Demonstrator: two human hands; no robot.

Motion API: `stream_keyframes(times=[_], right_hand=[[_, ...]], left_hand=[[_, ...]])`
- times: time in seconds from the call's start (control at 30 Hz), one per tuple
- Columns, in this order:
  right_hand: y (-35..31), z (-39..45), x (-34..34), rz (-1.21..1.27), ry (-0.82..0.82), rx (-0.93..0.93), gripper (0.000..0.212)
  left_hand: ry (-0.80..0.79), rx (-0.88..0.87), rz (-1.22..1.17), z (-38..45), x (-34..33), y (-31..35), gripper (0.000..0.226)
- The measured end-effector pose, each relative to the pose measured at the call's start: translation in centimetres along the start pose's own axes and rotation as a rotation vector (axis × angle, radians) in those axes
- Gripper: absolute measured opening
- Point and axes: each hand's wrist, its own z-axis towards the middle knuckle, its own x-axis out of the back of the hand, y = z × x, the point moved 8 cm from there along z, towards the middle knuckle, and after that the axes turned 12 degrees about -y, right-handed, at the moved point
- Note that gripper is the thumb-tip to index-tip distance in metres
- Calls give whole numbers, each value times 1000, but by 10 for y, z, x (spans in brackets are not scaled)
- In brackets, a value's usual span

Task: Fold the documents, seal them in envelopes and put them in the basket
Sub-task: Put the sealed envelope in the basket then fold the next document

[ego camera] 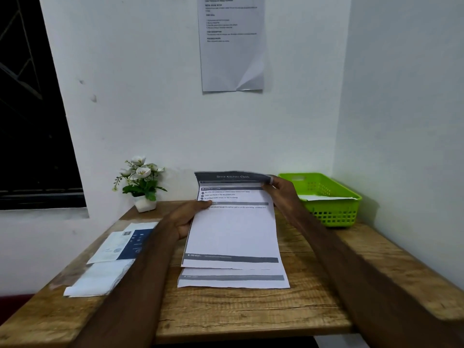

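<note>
A printed document (232, 229) with dark header bars is lifted off a second sheet (233, 281) lying on the wooden table (251, 315). My left hand (184, 218) grips its left edge, thumb on top. My right hand (278, 189) pinches the top right corner, and the top edge curls toward me. A green plastic basket (334, 212) stands at the back right with white paper inside. White envelopes (100, 277) lie at the left of the table, partly under a blue and white packet (125, 243).
A small white pot of artificial flowers (141, 183) stands at the back left by the wall. A printed sheet (232, 43) is stuck on the wall above. A dark window (30, 109) is on the left.
</note>
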Motion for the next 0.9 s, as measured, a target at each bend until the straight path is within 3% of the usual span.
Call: stream_keyframes(times=[0.27,0.47,0.6,0.9], right_hand=[[1,6,4,-260,-6,113,61],[-1,0,-1,-339,-47,82,59],[-1,-3,-3,-321,-45,67,47],[0,-4,-10,-334,-59,32,50]], left_hand=[[28,-33,-72,-3,0,4,42],[-12,-74,-74,-1,-3,10,45],[53,-113,-142,5,10,14,77],[121,-234,24,1,13,18,35]])
